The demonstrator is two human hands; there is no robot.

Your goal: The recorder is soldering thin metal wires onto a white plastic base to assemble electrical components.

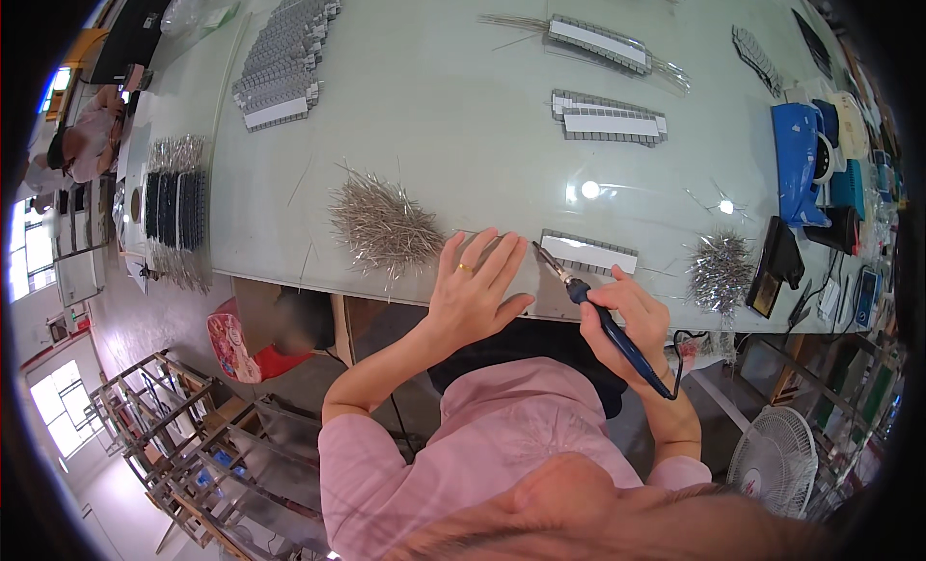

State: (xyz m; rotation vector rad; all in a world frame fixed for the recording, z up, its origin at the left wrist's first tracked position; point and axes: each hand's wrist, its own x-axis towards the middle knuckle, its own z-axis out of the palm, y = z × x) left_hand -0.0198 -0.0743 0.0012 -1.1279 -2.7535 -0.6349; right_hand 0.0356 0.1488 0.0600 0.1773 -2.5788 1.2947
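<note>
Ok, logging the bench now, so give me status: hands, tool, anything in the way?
Left hand flat on table edge, empty. Right hand grips blue-handled soldering iron, tip beside the grey component strip. Loose pin piles either side, not blocking.

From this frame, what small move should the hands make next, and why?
Probably bring the soldering iron tip forward onto the near grey component strip. The right hand holds the iron with its tip just short of the strip's left end, while the left hand lies flat on the table beside it.
</note>
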